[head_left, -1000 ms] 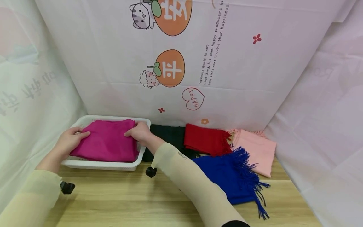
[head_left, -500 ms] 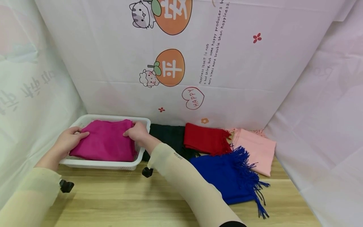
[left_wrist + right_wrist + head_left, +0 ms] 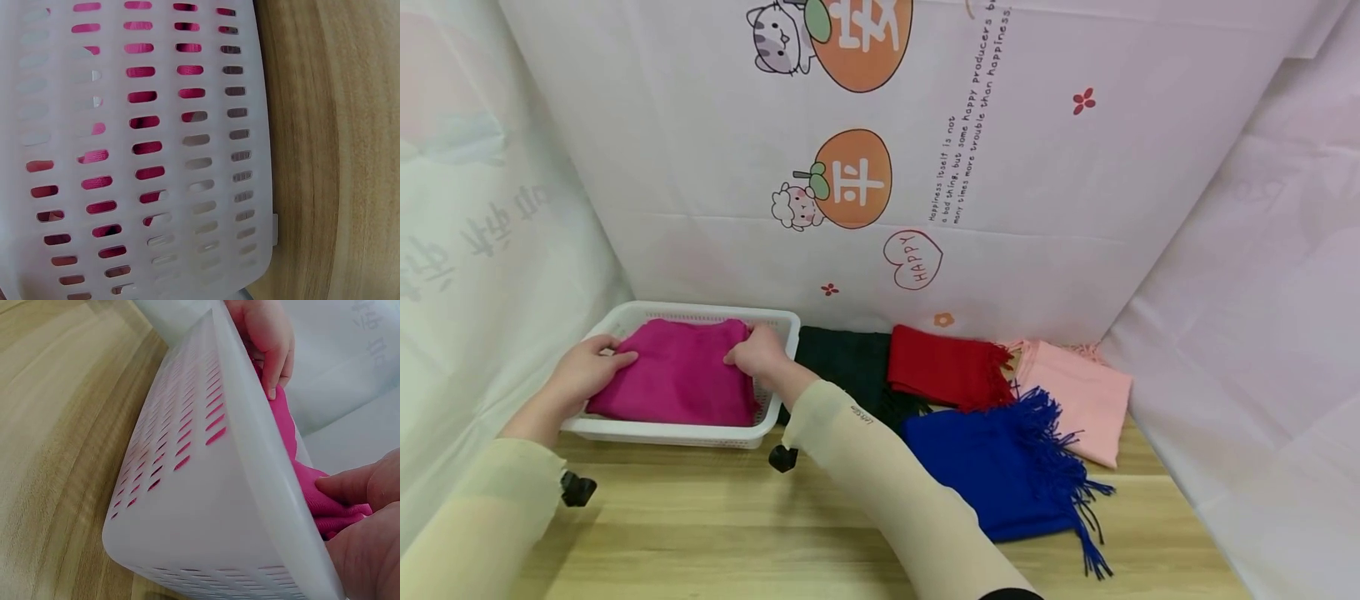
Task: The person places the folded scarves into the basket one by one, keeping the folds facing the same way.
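A folded magenta scarf (image 3: 681,375) lies inside a white plastic basket (image 3: 662,435) at the left of the table. My left hand (image 3: 582,371) grips the scarf's left edge, thumb on top and the other fingers partly hidden. At the opposite edge, my right hand (image 3: 760,352) holds the cloth, its thumb over the upper layer. In the right wrist view, the folds of the scarf (image 3: 306,487) show between thumb and fingers. The left wrist view shows only the slotted basket wall (image 3: 169,134), with magenta cloth behind the slots.
Right of the basket lie a dark green scarf (image 3: 846,362), a red scarf (image 3: 947,367), a fringed blue scarf (image 3: 988,475) and a pink scarf (image 3: 1078,400). Wooden table (image 3: 700,525) extends in front. A printed white cloth (image 3: 1000,183) hangs behind.
My right hand has shifted slightly left, and the scarf's right edge has moved inward from the basket's right wall. The left hand keeps nearly the same place.
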Available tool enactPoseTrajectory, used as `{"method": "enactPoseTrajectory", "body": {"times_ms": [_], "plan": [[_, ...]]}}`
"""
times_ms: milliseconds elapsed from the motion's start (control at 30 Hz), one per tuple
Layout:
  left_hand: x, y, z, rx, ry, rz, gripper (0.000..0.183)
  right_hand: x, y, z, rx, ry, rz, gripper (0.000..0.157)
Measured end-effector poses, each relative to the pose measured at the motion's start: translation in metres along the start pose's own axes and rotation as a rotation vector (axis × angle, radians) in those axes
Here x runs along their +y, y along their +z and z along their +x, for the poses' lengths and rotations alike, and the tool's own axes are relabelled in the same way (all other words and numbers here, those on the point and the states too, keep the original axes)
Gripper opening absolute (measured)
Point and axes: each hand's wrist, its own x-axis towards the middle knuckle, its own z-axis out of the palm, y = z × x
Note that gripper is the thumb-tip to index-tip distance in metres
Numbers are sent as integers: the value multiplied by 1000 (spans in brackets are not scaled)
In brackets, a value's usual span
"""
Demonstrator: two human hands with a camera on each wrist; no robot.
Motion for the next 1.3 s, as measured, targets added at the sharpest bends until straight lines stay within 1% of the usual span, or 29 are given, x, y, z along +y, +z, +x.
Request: {"method": "enactPoseTrajectory", "body": {"times_ms": [100,233,467,667,900,1167,1300], "plan": [[0,0,2,4,0,4,41,0,1,0,12,-2,-19,49],[-1,1,4,10,6,16,38,-1,1,0,21,-9,-46,50],[-2,2,6,22,18,34,36,0,1,1,26,-21,-66,38],[-6,2,6,33,32,56,32,0,5,2,24,-28,-83,29],[-10,6,7,44,58,83,31,3,7,1,15,-44,-112,31],[-9,8,5,12,56,91,31,6,9,2,19,-66,-132,18],[-10,8,5,7,67,112,29,5,9,0,26,-72,-136,17]]}}
